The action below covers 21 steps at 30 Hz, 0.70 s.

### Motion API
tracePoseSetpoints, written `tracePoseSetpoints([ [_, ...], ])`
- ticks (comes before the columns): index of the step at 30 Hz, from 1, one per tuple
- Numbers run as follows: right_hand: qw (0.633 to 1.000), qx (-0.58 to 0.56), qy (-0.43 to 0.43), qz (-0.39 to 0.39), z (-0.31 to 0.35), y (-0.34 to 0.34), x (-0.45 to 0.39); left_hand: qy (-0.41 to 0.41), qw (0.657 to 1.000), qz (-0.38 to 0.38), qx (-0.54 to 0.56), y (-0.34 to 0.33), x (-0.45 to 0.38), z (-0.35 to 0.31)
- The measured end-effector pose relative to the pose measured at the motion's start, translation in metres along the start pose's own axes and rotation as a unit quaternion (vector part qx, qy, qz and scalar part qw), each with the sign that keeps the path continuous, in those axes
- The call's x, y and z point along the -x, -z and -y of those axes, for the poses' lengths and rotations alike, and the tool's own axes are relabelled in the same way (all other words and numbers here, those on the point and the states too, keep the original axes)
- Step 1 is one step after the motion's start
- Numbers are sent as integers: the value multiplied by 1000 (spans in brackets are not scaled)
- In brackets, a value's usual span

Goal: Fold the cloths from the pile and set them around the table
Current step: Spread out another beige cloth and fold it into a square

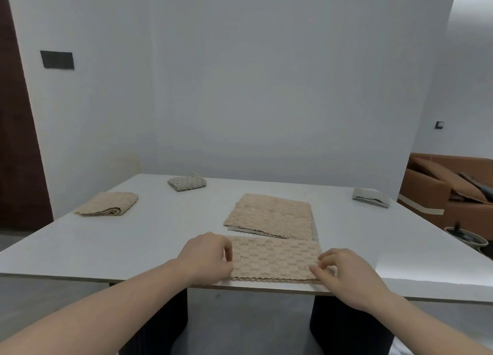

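No brand, label or legible writing appears on any item we record. White table (pixel 160 237), one, square-topped, on a dark base. Beige cloth being folded (pixel 274 261), one: a waffle-textured strip lying flat at the table's 6 o'clock edge, its long axis running 9 to 3 o'clock, scalloped hem toward the near edge. Our left hand (pixel 206 256) pinches its 9 o'clock end, fingers curled onto the top and thumb at the near hem; our right hand (pixel 344 270) pinches its 3 o'clock end near the front corner, fingertips bent down on the fabric. Pile of cloths (pixel 269 216), one stack just beyond the strip toward 12 o'clock, nearly touching it: beige on top, with at least one grey layer showing at the near and right edges; we cannot count the layers beyond that. Its long axis is not clear, being near square and turned slightly clockwise. Folded cloths already set out, three: one folded beige cloth (pixel 106 204) at 10 o'clock, folds facing the near side; one folded grey cloth (pixel 186 182) at 11 o'clock by the far edge; one second grey cloth (pixel 370 197) at 2 o'clock on the far right corner. Beyond the table, we note one dark wall plate (pixel 56 59) at upper left and one brown sofa (pixel 450 194) at right.
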State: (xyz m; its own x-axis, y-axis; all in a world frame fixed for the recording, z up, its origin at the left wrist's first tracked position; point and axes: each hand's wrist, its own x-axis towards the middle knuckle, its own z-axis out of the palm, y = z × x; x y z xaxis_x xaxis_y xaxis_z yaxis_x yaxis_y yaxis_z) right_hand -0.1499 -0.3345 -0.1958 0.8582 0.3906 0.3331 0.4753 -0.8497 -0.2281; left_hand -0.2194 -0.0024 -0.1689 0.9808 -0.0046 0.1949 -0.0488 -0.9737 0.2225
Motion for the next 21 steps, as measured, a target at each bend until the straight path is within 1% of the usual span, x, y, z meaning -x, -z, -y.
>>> tracePoseSetpoints([
  [3, 999, -36, -14, -32, 6, -1, -13, -7, 999, -35, 32, 2, -13, -13],
  [5, 998, -43, -25, -29, 10, -8, -26, -18, 998, -36, 48, -5, -23, -23],
  [7, 998, -45, -38, -3, 15, -19, -38, -37, 998, -20, 48, -19, -34, -34],
  [10, 998, -20, -41, 47, 23, -37, -54, -54, 998, 10, 13, -40, -48, -48],
  [16, 985, 30, -94, 144, 32, -62, -63, -14, 994, 112, 1, -72, -61, -48],
  [21, 984, 31, -98, 149, 22, -70, -75, -17, 992, 121, -18, -79, -75, -41],
])
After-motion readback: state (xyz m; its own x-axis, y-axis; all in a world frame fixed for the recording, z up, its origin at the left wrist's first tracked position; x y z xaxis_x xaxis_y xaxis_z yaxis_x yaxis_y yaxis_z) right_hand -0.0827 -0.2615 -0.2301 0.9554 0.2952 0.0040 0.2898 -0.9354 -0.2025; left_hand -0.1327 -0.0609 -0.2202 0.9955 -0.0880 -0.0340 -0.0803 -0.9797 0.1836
